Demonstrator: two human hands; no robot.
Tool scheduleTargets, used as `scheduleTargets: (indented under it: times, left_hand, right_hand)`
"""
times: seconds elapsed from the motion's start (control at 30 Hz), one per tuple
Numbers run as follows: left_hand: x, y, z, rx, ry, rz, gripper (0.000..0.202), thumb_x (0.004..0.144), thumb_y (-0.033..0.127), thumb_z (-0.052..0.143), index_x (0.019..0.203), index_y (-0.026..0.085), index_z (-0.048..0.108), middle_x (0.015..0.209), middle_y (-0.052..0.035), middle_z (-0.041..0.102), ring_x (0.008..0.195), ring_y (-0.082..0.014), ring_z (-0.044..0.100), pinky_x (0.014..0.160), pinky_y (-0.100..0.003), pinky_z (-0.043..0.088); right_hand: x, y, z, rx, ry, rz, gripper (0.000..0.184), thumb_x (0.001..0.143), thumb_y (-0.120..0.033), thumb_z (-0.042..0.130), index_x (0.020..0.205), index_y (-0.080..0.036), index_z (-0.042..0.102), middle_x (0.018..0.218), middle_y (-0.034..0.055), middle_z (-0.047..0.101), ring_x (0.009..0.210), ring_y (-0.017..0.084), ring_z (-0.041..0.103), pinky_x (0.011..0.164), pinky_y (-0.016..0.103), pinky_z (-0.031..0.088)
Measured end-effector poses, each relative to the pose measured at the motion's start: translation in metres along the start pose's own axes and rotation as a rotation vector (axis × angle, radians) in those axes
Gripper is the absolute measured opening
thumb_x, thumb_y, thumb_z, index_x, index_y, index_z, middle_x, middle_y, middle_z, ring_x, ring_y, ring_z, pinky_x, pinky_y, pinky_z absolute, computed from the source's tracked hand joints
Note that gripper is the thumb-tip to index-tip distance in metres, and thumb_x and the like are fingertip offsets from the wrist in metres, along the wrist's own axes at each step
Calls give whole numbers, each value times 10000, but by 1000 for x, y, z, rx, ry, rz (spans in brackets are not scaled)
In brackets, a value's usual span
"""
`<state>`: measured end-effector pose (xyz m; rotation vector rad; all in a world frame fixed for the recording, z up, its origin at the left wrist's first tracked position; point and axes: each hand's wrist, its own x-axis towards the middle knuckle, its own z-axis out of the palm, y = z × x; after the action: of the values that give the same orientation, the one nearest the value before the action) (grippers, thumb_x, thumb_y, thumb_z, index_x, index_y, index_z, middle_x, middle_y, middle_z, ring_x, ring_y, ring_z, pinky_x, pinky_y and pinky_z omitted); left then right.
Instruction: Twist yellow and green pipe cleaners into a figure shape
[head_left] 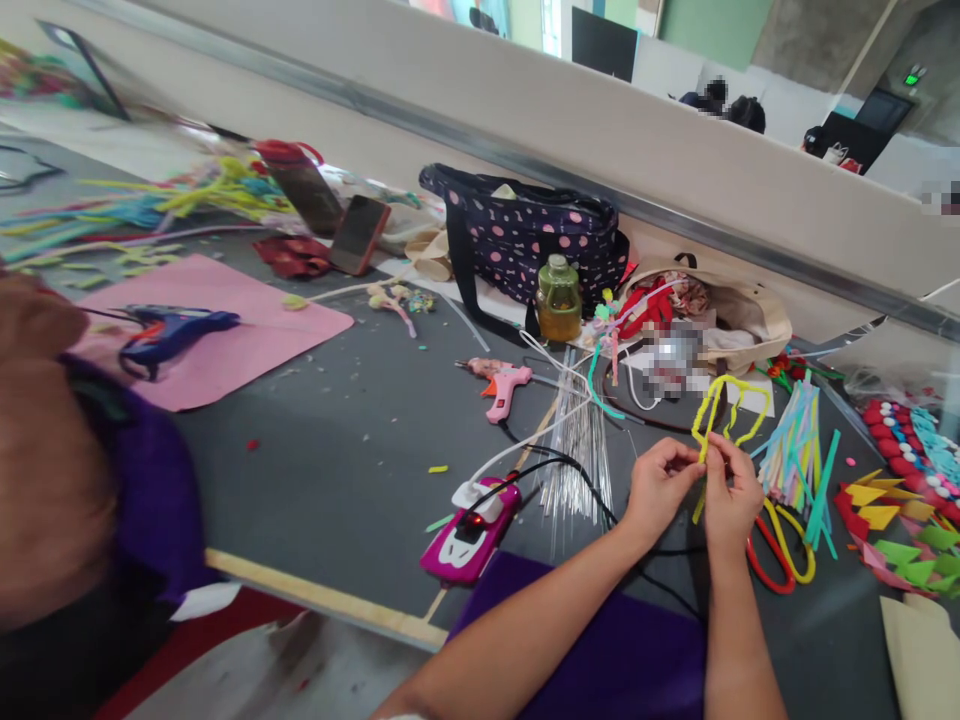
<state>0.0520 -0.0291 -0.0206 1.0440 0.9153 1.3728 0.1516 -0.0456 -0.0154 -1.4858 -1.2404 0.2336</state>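
Note:
My left hand (660, 485) and my right hand (731, 495) meet over the dark table, both pinching a yellow pipe cleaner (731, 405) bent into loops that rise above my fingers. Each hand is closed on its lower stem. Just right of my hands lie a bundle of pastel pipe cleaners (799, 450) and red-and-yellow handled scissors (780, 555). A sheaf of thin wires (577, 455) lies to the left of my left hand.
A pink glue gun (504, 382), a magenta power strip (471, 535), a green jar (558, 298), a polka-dot bag (525, 235), a blue glue gun (169, 330) on a pink sheet (247, 345), and felt pieces (900, 510) surround me. Another person's head and purple sleeve (90, 470) fill the left.

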Motion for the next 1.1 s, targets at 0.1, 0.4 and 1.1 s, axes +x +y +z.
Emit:
scheduleTargets:
  times: [0.1, 0.4, 1.1]
  left_hand:
    - [0, -2, 2, -116, -16, -100, 161, 629, 251, 794, 701, 141, 701, 672, -25, 646, 596, -115, 547, 586, -221, 431]
    - [7, 3, -1, -347, 32, -322, 299, 541, 316, 851, 689, 126, 673, 648, -8, 636, 548, -95, 551, 539, -219, 468]
    - [17, 12, -11, -378, 34, -288, 281, 546, 283, 861, 679, 134, 662, 697, -20, 669, 594, -91, 563, 562, -193, 444]
  right_hand:
    - [1, 0, 3, 221, 16, 148, 396, 820, -419, 634, 1113, -154, 640, 971, 105, 702, 862, 208, 663, 785, 343, 511]
    - [7, 12, 5, 406, 189, 323, 284, 713, -416, 738, 800, -156, 666, 755, 28, 676, 710, 164, 613, 679, 288, 494]
    - [8, 13, 7, 422, 141, 368, 301, 710, -440, 734, 773, -159, 644, 816, 48, 678, 747, 170, 609, 690, 296, 499]
